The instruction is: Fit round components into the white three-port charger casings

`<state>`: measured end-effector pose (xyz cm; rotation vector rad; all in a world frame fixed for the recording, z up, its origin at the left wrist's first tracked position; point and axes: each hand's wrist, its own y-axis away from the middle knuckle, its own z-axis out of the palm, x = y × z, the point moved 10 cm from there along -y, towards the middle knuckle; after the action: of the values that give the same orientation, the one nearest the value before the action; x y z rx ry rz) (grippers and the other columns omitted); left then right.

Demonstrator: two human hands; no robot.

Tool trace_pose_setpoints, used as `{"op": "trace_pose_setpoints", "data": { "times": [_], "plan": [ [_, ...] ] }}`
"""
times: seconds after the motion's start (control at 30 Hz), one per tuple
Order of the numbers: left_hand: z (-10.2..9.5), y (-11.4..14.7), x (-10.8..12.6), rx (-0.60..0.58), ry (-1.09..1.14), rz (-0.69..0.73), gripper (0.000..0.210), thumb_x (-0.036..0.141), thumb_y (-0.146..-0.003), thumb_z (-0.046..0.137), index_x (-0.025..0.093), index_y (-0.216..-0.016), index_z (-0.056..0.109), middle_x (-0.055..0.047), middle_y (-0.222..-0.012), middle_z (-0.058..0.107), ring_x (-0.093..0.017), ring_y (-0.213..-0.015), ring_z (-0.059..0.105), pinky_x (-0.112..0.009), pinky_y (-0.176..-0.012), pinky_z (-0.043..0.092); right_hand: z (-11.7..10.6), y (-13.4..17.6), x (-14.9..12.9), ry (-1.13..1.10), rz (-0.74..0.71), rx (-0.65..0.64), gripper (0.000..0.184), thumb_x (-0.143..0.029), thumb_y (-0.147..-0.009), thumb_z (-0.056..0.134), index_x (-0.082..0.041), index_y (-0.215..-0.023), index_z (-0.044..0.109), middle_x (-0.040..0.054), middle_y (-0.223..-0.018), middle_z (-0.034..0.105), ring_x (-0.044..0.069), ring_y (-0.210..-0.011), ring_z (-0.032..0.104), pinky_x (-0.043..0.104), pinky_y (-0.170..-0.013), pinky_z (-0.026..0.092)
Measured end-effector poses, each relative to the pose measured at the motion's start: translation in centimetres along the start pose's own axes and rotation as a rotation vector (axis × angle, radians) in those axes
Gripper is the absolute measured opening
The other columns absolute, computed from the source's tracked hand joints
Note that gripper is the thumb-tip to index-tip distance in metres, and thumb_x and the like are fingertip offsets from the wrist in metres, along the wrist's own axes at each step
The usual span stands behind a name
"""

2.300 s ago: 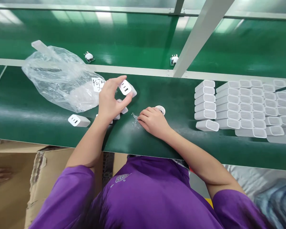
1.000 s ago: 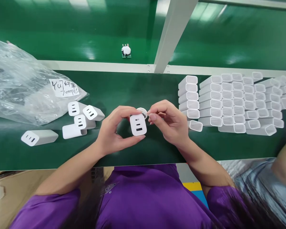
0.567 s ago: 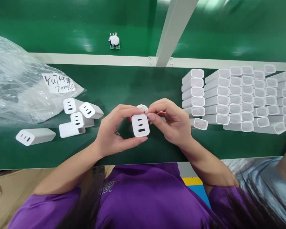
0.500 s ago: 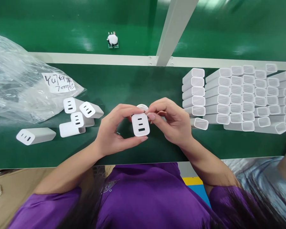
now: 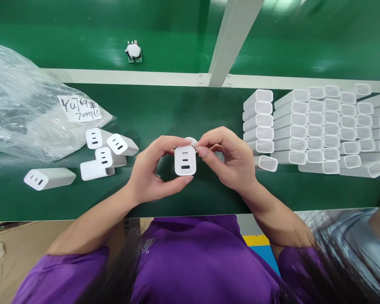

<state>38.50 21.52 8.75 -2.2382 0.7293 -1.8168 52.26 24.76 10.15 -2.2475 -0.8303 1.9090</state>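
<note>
A white charger housing [image 5: 185, 161] is held upright by my left hand [image 5: 153, 169], fingers along the top and thumb under its lower edge. Its end with three port slots faces me. Behind its top edge shows part of a round white piece [image 5: 191, 141], mostly hidden. At the housing's upper right, my right hand [image 5: 229, 158] is closed in a pinch, thumb and forefinger meeting beside the round piece. What these fingertips grip is too small to make out.
White port-end housings [image 5: 106, 157] lie in a loose group on the left, one apart [image 5: 50, 178]. Behind them is a labelled plastic bag [image 5: 34, 109]. Many open-ended white sleeves [image 5: 315, 131] are stacked right. A small circuit board [image 5: 133, 51] lies beyond the pale rail [image 5: 129, 77].
The circuit board beyond the rail has shifted left. The charger housing has tilted and risen slightly in my left hand; my right hand keeps its pinch at the same spot.
</note>
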Motion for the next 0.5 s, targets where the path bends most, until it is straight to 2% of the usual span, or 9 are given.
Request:
{"op": "trace_pose_setpoints", "data": {
  "times": [0.07, 0.2, 0.5],
  "plan": [
    [0.1, 0.2, -0.3, 0.003, 0.065, -0.024, 0.057, 0.026, -0.083, 0.076, 0.025, -0.136, 0.055, -0.010, -0.123, 0.066, -0.021, -0.107, 0.066, -0.029, -0.078, 0.060, -0.1, 0.0, -0.2, 0.031, -0.023, 0.005, 0.006, -0.020, -0.095, 0.063, -0.019, -0.090, 0.067, 0.0018, -0.089, 0.068, 0.011, -0.078, 0.062, 0.022, -0.059, 0.052],
    [0.2, 0.2, -0.6, 0.023, 0.133, -0.052, 0.043, 0.031, -0.088, 0.071, 0.025, -0.127, 0.057, -0.009, -0.115, 0.068, -0.021, -0.097, 0.069, -0.030, -0.072, 0.059, 0.0, 0.0, -0.8, 0.106, -0.080, 0.007, 0.006, -0.019, -0.095, 0.063, -0.019, -0.090, 0.066, 0.0016, -0.088, 0.068, 0.012, -0.078, 0.062, 0.024, -0.060, 0.052],
    [0.3, -0.1, -0.8, 0.034, 0.147, -0.034, 0.036, 0.032, -0.086, 0.070, 0.025, -0.119, 0.059, -0.010, -0.111, 0.069, -0.021, -0.095, 0.070, -0.029, -0.067, 0.057, 0.1, 0.4, -1.6, 0.205, -0.190, 0.041, 0.006, -0.019, -0.096, 0.061, -0.020, -0.093, 0.066, 0.0025, -0.090, 0.068, 0.012, -0.074, 0.061, 0.025, -0.060, 0.052]
  ]
}}
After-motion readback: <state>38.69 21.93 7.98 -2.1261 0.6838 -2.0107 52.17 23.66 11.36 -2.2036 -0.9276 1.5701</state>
